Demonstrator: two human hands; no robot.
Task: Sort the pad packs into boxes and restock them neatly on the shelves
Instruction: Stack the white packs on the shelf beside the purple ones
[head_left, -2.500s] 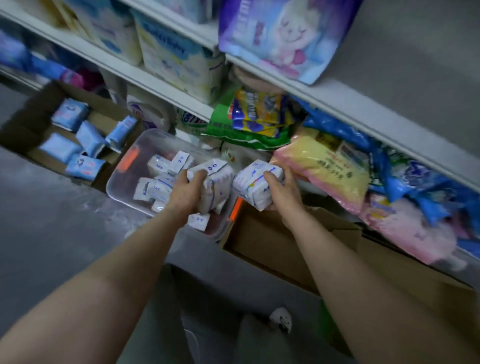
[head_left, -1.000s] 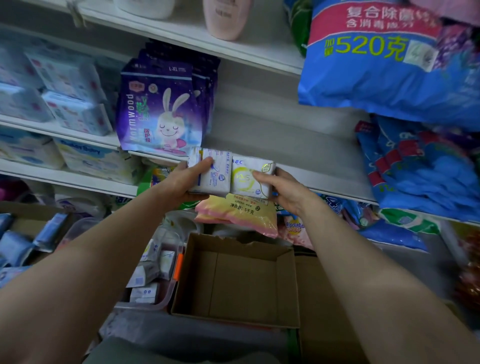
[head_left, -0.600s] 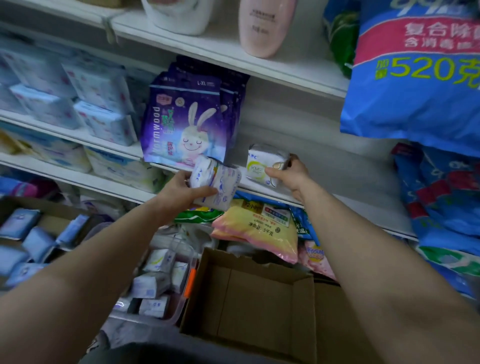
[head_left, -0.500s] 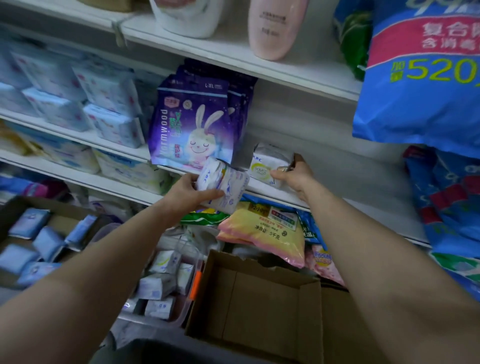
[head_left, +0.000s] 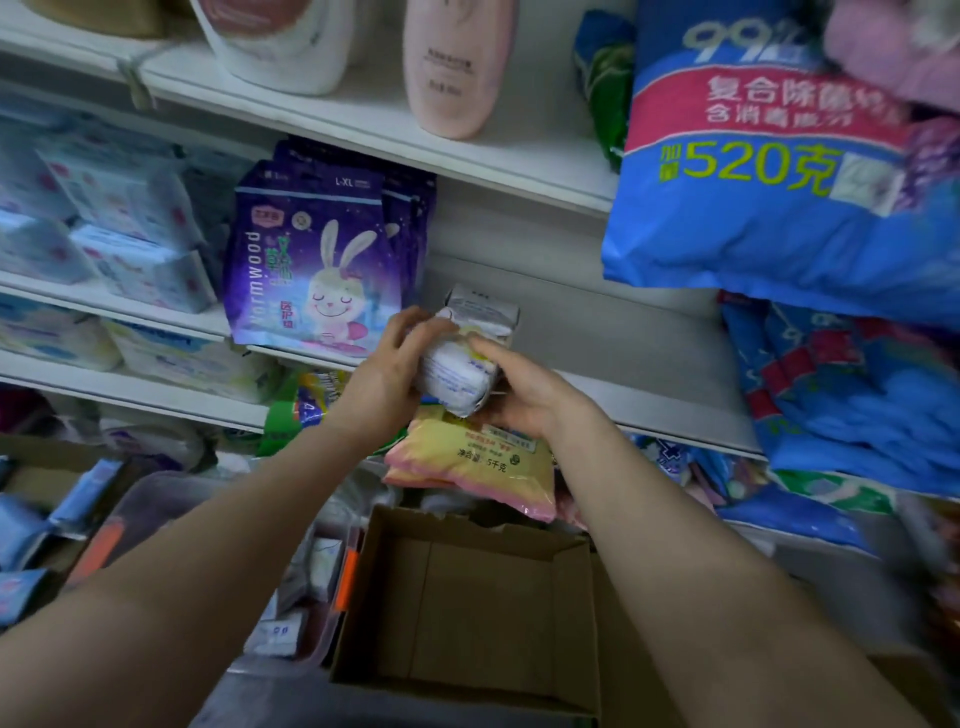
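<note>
While gripped by both hands, pad pack (head_left: 457, 371) beside shelf (head_left: 649, 400) edge.

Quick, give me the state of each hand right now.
Left hand: fingers curled round the white pad pack, gripping it.
Right hand: holds the same pack from the other side, thumb on top.

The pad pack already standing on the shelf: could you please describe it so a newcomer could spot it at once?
Find the purple rabbit bags on the middle shelf. Just right of them, behind both hands, stands one small white pad pack. It is the only pack there that no hand holds.
</note>
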